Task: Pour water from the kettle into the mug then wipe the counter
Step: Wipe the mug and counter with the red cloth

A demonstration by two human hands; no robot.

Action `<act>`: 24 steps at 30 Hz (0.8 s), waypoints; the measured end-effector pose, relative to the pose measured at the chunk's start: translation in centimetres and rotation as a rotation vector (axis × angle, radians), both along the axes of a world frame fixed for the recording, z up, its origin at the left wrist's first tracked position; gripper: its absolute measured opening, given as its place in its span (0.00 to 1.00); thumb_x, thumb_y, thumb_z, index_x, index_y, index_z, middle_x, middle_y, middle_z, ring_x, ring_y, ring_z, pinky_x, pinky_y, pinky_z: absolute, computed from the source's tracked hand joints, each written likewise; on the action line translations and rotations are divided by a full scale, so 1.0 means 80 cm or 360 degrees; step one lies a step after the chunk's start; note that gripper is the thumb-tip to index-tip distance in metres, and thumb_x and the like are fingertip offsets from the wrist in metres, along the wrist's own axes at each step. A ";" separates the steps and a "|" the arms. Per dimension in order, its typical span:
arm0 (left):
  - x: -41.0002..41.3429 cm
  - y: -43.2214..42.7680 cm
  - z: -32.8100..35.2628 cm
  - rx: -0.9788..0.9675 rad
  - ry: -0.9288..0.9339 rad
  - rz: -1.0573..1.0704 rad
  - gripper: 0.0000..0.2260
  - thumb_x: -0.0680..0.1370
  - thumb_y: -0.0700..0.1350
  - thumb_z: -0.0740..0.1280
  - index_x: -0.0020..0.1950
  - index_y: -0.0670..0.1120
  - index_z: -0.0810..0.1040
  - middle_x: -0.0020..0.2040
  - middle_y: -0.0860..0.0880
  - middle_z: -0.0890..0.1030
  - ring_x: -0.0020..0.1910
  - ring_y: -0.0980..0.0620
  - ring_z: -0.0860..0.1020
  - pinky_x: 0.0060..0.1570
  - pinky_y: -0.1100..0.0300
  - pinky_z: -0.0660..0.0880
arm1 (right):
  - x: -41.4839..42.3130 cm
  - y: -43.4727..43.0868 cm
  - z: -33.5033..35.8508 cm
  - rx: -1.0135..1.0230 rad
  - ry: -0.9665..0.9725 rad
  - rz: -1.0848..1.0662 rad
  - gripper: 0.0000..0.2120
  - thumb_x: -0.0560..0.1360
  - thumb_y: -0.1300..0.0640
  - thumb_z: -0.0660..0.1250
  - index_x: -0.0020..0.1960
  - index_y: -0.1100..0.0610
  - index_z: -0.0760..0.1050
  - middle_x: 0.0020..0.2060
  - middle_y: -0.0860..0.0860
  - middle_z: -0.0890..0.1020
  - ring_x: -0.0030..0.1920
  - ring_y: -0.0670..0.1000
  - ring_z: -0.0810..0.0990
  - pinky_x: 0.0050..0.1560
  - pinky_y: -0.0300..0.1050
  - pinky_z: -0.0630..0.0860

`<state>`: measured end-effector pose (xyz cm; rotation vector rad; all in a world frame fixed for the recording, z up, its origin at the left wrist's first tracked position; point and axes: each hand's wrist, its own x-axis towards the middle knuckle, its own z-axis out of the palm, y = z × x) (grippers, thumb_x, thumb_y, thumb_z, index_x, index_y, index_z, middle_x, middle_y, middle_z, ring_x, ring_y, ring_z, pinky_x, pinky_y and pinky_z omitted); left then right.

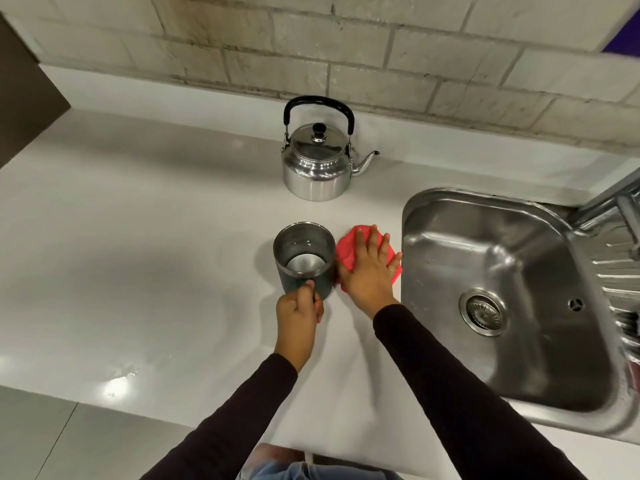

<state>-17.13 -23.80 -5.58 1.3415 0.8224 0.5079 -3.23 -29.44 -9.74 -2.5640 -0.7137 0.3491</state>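
Desk [156,237], white and glossy, carries everything; the stainless steel sink [433,216] is cut off at right, its basin empty. Shiny lidded metal kettle [317,168] hides its contents. Dark steel-lined mug [304,259] holds clear water, left hand [299,315] closed around its hidden handle. Right hand [369,268] lies spread flat on the red cloth [348,249], mostly covering it.

1 kettle [317,164] | 1 mug [304,259] | 1 cloth [349,252] | 1 sink [450,216] | 2 hands [369,271]

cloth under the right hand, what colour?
Red-pink cloth, flat under the right hand; head view.
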 end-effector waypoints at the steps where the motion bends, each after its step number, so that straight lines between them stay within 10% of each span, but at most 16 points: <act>1: 0.001 0.005 0.002 -0.0053 -0.0040 0.0041 0.19 0.75 0.44 0.56 0.24 0.49 0.59 0.20 0.55 0.62 0.22 0.56 0.60 0.23 0.68 0.61 | -0.002 0.001 -0.003 -0.0037 -0.0042 0.0000 0.37 0.75 0.37 0.54 0.77 0.51 0.45 0.78 0.55 0.43 0.77 0.60 0.37 0.71 0.65 0.33; 11: -0.013 0.072 0.042 -0.0013 -0.0199 0.0041 0.24 0.77 0.38 0.55 0.22 0.52 0.59 0.20 0.56 0.61 0.21 0.58 0.59 0.22 0.69 0.59 | -0.011 -0.074 -0.006 0.0039 -0.0149 0.0863 0.29 0.77 0.45 0.52 0.76 0.45 0.50 0.76 0.43 0.47 0.77 0.50 0.41 0.75 0.57 0.37; 18: -0.048 0.105 0.070 0.0053 -0.0171 0.0016 0.17 0.71 0.46 0.56 0.22 0.50 0.58 0.19 0.55 0.60 0.22 0.55 0.57 0.23 0.66 0.57 | 0.014 0.030 0.015 0.0494 0.0254 0.0253 0.20 0.81 0.59 0.50 0.72 0.50 0.66 0.76 0.52 0.62 0.77 0.53 0.52 0.75 0.51 0.38; 24: -0.068 0.119 0.078 0.0129 -0.0179 0.0017 0.18 0.70 0.47 0.56 0.20 0.52 0.58 0.19 0.54 0.59 0.22 0.54 0.57 0.24 0.63 0.56 | -0.074 0.086 0.022 0.0537 0.0216 0.0729 0.25 0.73 0.52 0.49 0.64 0.54 0.75 0.67 0.57 0.74 0.68 0.59 0.67 0.70 0.54 0.57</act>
